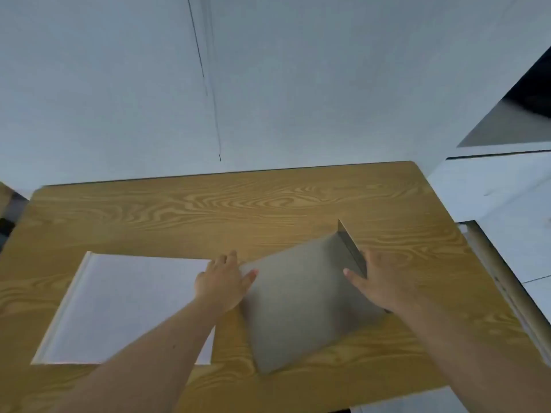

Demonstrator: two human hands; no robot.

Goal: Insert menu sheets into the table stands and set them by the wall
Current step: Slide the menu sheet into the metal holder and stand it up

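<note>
A clear, grey-looking table stand [301,305] lies tilted on the wooden table [208,210], its short base flap raised at the upper right. My left hand [223,278] grips the stand's upper left edge, thumb on top. My right hand [375,281] holds the stand at the raised flap on its right side. A white stack of menu sheets [119,305] lies flat on the table to the left, partly hidden under my left forearm.
A pale wall [268,84] runs along the table's far edge. To the right stands a white counter [492,189], with a dark opening above it. A narrow wooden strip [501,281] lies beyond the table's right edge.
</note>
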